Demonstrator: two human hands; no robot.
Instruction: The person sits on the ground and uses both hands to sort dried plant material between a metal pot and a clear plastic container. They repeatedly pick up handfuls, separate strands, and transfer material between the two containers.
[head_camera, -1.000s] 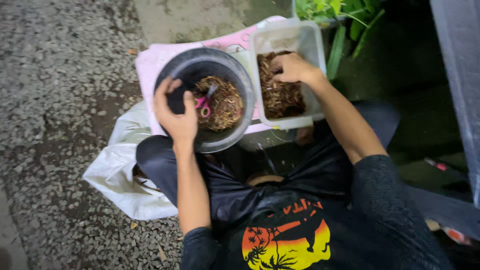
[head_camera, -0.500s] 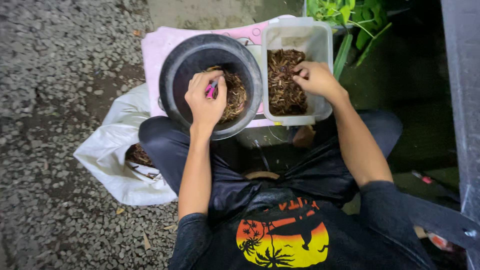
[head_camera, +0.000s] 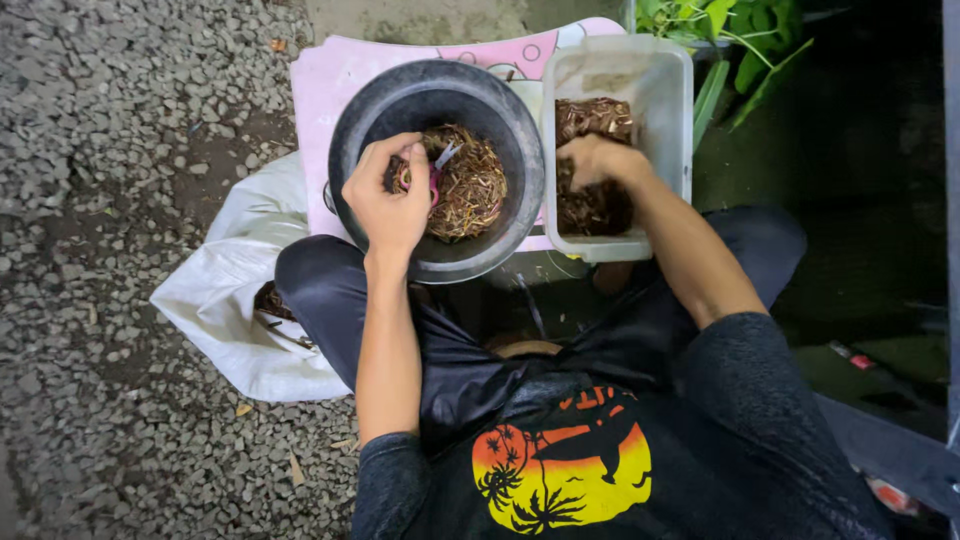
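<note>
Half the black pot (head_camera: 437, 100) holds shreds beneath the left hand (head_camera: 388, 203) pinching pink scissors (head_camera: 436, 168); right hand (head_camera: 592, 160) grips more in the tub (head_camera: 620, 70).

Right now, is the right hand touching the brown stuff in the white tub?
Touching. The head view shows the right hand resting in the brown chips inside the white tub.

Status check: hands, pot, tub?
Left hand grips pink-handled scissors over round black pot of fibres. Right hand digs in clear plastic tub. Nothing obstructing.
</note>
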